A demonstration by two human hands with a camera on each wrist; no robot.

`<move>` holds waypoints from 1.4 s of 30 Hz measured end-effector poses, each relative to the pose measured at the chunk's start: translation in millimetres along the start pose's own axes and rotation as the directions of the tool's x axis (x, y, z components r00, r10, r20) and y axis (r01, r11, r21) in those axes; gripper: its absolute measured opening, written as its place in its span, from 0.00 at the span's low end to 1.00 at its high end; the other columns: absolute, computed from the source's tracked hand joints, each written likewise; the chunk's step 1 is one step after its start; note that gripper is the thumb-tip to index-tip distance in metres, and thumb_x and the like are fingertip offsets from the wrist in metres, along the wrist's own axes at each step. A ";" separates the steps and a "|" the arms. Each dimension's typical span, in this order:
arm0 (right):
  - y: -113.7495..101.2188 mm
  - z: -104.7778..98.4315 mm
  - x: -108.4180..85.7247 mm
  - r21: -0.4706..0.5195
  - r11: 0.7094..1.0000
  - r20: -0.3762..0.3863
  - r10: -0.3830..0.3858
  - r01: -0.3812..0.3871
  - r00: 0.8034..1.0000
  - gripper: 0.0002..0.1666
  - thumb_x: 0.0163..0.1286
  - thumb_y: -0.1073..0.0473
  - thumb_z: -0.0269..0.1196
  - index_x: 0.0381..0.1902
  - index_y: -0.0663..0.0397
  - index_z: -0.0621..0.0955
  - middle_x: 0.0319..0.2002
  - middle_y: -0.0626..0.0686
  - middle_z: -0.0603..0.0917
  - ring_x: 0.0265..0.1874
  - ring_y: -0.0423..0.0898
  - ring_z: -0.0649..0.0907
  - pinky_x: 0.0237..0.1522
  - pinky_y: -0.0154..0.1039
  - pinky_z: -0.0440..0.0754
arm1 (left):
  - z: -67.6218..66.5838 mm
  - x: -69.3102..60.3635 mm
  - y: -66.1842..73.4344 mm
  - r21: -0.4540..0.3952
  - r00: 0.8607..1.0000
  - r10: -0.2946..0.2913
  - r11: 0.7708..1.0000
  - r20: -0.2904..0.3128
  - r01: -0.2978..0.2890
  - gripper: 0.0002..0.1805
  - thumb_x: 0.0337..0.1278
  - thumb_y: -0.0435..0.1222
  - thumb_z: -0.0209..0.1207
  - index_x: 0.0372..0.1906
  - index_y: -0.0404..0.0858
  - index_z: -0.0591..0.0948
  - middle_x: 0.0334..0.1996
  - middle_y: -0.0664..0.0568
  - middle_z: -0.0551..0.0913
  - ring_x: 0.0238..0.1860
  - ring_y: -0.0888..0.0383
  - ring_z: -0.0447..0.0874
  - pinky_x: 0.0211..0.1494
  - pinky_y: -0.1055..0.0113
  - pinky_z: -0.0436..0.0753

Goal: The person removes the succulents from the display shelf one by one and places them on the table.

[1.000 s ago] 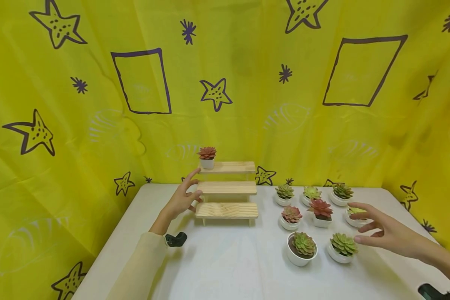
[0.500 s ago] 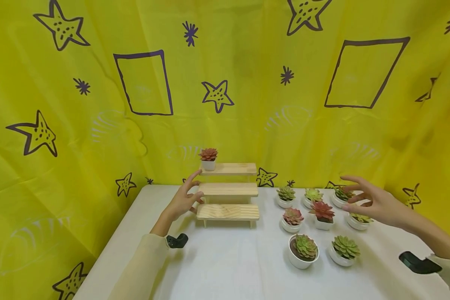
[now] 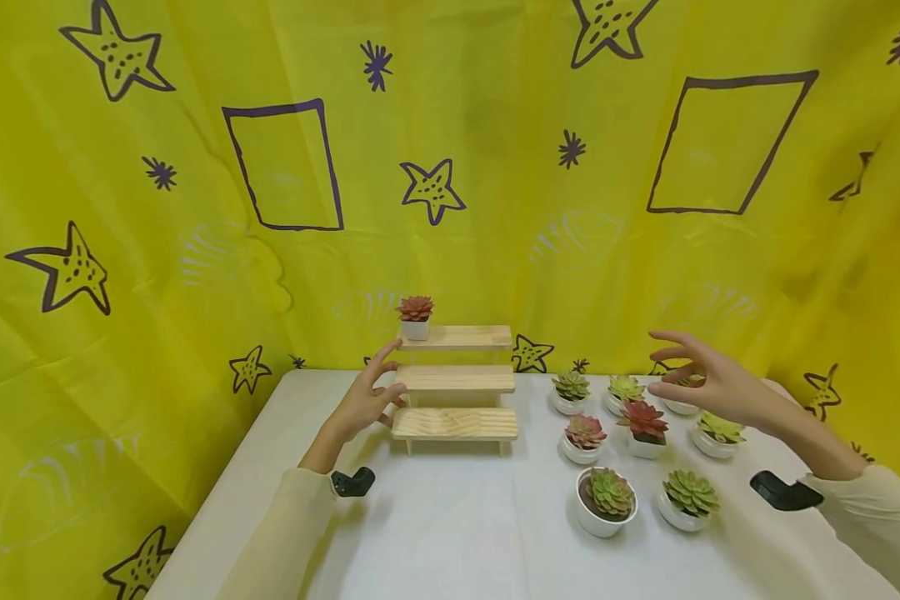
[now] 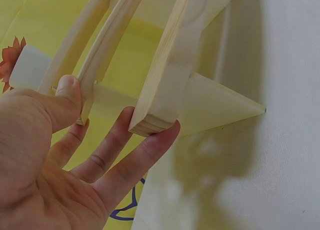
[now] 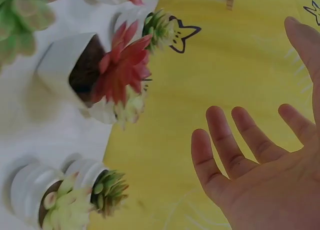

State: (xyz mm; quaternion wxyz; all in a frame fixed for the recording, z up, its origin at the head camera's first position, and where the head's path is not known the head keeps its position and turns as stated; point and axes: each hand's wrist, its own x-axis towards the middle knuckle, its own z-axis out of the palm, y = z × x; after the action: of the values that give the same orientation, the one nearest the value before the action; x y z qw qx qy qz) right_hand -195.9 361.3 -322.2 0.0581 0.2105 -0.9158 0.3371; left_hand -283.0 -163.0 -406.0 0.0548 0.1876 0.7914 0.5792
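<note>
My left hand point(image 3: 360, 404) rests against the left end of a three-tier wooden display stand point(image 3: 453, 379). In the left wrist view the thumb lies on the middle board, and spread, fairly straight fingers point(image 4: 160, 142) touch the board ends. A reddish artificial succulent in a square white pot point(image 3: 416, 327) stands at the left of the top board. My right hand point(image 3: 720, 383), fingers spread and slightly bent, holds nothing above the back of the potted succulents. Beneath it, a dark green succulent point(image 3: 688, 406) is partly hidden. A red succulent point(image 3: 642, 418) in a square pot stands nearby.
Several more succulents in round white pots stand on the white table point(image 3: 450, 525) right of the stand, including a pinkish one point(image 3: 585, 433), a large-potted green one point(image 3: 606, 500) and another green one point(image 3: 688, 496). A yellow patterned curtain point(image 3: 495, 275) hangs behind.
My right hand has moved left and farther back over the pots, away from the front right succulents. The left hand stays against the stand.
</note>
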 end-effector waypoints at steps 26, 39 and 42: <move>-71.4 58.9 127.2 0.200 0.980 0.009 -0.017 0.015 1.000 0.48 0.73 0.48 0.68 0.81 0.51 0.57 0.69 0.67 0.71 0.58 0.64 0.80 0.49 0.58 0.86 | -0.3 0.0 0.3 -0.010 1.000 -0.023 1.000 0.001 0.023 0.43 0.75 0.31 0.57 0.82 0.65 0.52 0.75 0.35 0.59 0.45 0.39 0.86 0.28 0.52 0.89; -106.9 107.6 176.8 0.281 0.960 0.001 -0.004 0.004 1.000 0.51 0.70 0.48 0.71 0.81 0.50 0.57 0.71 0.66 0.69 0.61 0.65 0.78 0.56 0.59 0.82 | -1.4 -0.9 -0.6 -0.016 1.000 -0.010 1.000 0.010 0.010 0.43 0.75 0.30 0.57 0.82 0.63 0.52 0.74 0.34 0.59 0.45 0.41 0.86 0.27 0.51 0.89; -113.9 119.2 185.9 0.271 0.962 -0.018 0.003 0.001 1.000 0.50 0.69 0.49 0.71 0.80 0.52 0.59 0.70 0.66 0.71 0.61 0.65 0.78 0.58 0.60 0.80 | -1.4 -0.1 -0.4 -0.019 1.000 -0.005 1.000 0.007 0.005 0.43 0.75 0.30 0.57 0.82 0.62 0.53 0.74 0.33 0.60 0.45 0.40 0.86 0.27 0.50 0.89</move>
State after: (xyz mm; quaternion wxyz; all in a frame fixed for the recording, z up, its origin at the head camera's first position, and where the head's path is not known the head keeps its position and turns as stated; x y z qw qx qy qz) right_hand -311.4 142.4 -299.8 0.0367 0.2131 -0.8605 0.4613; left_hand -283.4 -164.4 -405.9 0.0607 0.1872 0.7859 0.5861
